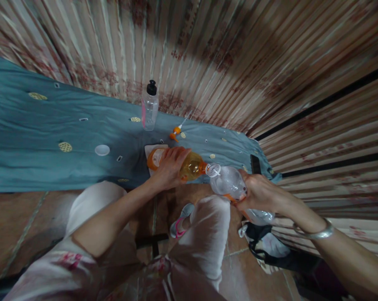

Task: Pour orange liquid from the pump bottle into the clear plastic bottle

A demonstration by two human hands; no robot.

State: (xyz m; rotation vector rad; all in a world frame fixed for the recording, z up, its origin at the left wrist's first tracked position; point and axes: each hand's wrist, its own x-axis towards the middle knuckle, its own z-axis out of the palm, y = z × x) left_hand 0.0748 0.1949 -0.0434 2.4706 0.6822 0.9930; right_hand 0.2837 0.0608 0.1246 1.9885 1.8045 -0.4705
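Teal cloth (47, 125) beyond; left fingers (177, 156) clasp an amber bottle (192, 166), right fingers (249, 184) a clear bottle (225, 182), both mid-body.

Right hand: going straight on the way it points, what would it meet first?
Beyond its clear bottle, the right hand would probably meet the amber bottle in the left hand, neck first; depth between mouths is unclear.

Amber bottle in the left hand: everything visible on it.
The amber bottle looks like see-through plastic, golden at the shoulder, more orange at base and neck, with a pale label near the base. No cap shows on it. The left hand wraps its middle. It appears tipped sideways, neck at the mouth of the clear bottle; whether they touch is unclear.
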